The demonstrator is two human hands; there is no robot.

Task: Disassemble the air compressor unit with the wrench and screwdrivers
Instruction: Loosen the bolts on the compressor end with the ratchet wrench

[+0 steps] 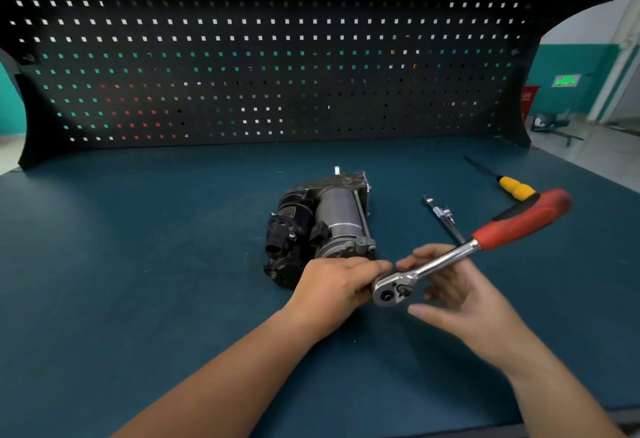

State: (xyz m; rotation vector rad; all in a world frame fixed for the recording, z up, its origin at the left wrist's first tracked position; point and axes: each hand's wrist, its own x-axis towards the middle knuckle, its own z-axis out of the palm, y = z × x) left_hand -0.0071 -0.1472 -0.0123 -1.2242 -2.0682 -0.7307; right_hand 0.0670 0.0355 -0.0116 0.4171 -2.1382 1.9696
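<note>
Red-handled and chrome-shafted, the ratchet wrench (440,261) is held in the air just in front of the air compressor (322,226), which lies on its side at the middle of the dark teal bench mat (138,264). The left hand (332,285) curls its fingers round the wrench head, while the right hand (460,285) lies under the shaft with loosely spread fingers, both hands close together. A slim metal extension bar (441,216) lies right of the compressor, a yellow-handled screwdriver (512,186) farther back right, below the black pegboard (277,67)
</note>
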